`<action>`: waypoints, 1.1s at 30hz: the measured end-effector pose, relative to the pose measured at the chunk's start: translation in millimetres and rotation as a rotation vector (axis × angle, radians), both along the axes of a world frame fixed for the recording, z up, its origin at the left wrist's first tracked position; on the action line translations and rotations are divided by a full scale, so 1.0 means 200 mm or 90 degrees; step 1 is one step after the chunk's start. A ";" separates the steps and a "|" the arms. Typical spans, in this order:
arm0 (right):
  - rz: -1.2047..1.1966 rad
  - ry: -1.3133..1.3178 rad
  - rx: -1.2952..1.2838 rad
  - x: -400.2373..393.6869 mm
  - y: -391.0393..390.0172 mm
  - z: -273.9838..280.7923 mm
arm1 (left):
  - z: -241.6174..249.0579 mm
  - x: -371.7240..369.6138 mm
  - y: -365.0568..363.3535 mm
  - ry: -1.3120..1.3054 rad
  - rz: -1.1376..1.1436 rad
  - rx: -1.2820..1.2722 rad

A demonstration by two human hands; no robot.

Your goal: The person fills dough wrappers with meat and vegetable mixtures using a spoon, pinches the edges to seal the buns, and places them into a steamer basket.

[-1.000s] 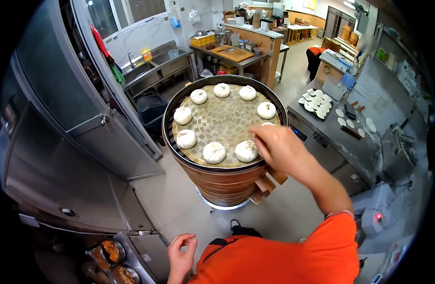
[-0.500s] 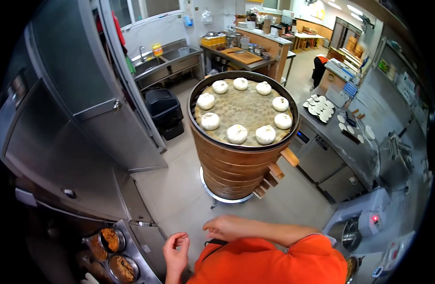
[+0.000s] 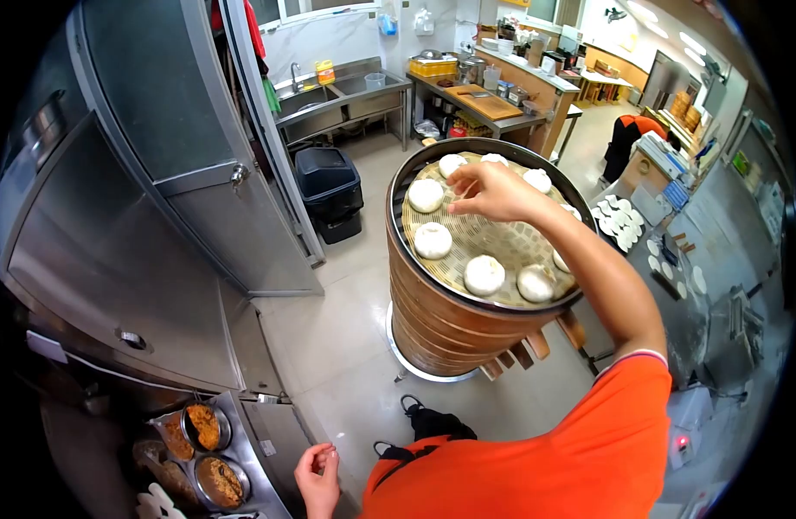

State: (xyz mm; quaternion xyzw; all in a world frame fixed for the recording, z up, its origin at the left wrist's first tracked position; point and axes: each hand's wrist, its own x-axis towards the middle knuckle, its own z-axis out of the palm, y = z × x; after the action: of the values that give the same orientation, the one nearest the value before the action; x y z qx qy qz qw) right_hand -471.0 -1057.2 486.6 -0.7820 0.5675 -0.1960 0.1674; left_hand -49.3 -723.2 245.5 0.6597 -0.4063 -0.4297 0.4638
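Observation:
A tall stack of bamboo steamers (image 3: 433, 320) stands on the floor in front of me. Its top tier has a woven mat (image 3: 502, 242) with several white buns (image 3: 433, 240) set around the edge. My right hand (image 3: 493, 190) reaches over the far side of the mat, fingers bent down close to a bun (image 3: 452, 163). Whatever is under the fingers is hidden. My left hand (image 3: 316, 474) hangs low by my orange shirt, fingers curled, with nothing seen in it.
Steel cabinet doors (image 3: 156, 216) line the left. Round pans of filling (image 3: 209, 426) sit at the lower left. A black bin (image 3: 329, 186) and a sink (image 3: 346, 86) are behind the steamers. On the right, a steel counter (image 3: 675, 294) holds dough rounds (image 3: 619, 216); another person in orange (image 3: 633, 138) bends there.
My right hand drew back from the near buns to my chest, then rose again and now reaches over the far side of the mat. The view shifted, so the steamer stack appears further right.

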 end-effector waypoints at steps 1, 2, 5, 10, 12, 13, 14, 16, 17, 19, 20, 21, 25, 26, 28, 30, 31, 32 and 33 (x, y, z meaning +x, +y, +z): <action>0.011 0.012 -0.001 -0.01 -0.12 -0.05 | 0.01 -0.02 -0.03 0.001 0.007 0.003; 0.015 0.022 0.021 0.02 -0.23 -0.08 | 0.02 -0.05 -0.07 0.001 0.014 0.007; 0.052 0.049 0.010 0.06 -0.38 -0.19 | 0.04 -0.15 -0.22 0.001 0.011 0.022; 0.117 0.006 0.021 0.10 -0.41 -0.24 | 0.10 -0.31 -0.46 -0.006 -0.006 0.029; 0.192 -0.005 -0.083 0.06 -0.41 -0.26 | 0.11 -0.35 -0.54 -0.016 -0.018 0.024; 0.265 -0.016 -0.191 0.04 -0.41 -0.26 | 0.11 -0.37 -0.57 -0.025 -0.028 0.023; 0.301 -0.015 -0.206 0.02 -0.41 -0.24 | 0.12 -0.39 -0.61 -0.034 -0.039 0.021; 0.331 -0.016 -0.232 -0.03 -0.42 -0.23 | 0.14 -0.43 -0.68 -0.036 -0.055 0.011; 0.361 -0.019 -0.262 -0.06 -0.41 -0.22 | 0.15 -0.45 -0.72 -0.041 -0.070 -0.003; 0.342 -0.005 -0.261 -0.09 -0.37 -0.19 | 0.25 -0.48 -0.82 -0.056 -0.097 -0.022; 0.325 -0.021 -0.263 -0.11 -0.35 -0.19 | 0.33 -0.50 -0.90 -0.110 -0.136 -0.108; 0.307 -0.036 -0.265 -0.13 -0.33 -0.18 | 0.42 -0.53 -0.98 -0.161 -0.175 -0.197; 0.205 -0.040 -0.206 -0.20 -0.19 -0.10 | 0.86 -0.71 -1.39 -0.305 -0.387 -0.512; 0.172 -0.046 -0.192 -0.22 -0.15 -0.07 | 0.92 -0.77 -1.51 -0.314 -0.451 -0.528; 0.098 -0.069 -0.169 -0.24 -0.06 -0.01 | 1.00 -0.91 -1.67 -0.303 -0.567 -0.510; 0.046 -0.089 -0.134 -0.28 0.02 0.02 | 1.00 -1.00 -1.82 -0.287 -0.620 -0.482; -0.002 -0.111 -0.097 -0.30 0.05 0.03 | 0.95 -1.04 -1.90 -0.312 -0.736 -0.475; -0.021 -0.105 -0.093 -0.32 0.08 0.05 | 0.92 -1.07 -1.95 -0.336 -0.853 -0.465; -0.025 -0.105 -0.095 -0.33 0.10 0.05 | 0.91 -1.09 -1.96 -0.337 -0.856 -0.467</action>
State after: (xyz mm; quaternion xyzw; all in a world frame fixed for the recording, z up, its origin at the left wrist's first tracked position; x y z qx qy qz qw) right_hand -537.1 -1037.1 496.0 -0.7621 0.5507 -0.3048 0.1513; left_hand -266.7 -1115.8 427.7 0.1597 -0.9273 -0.2858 0.1816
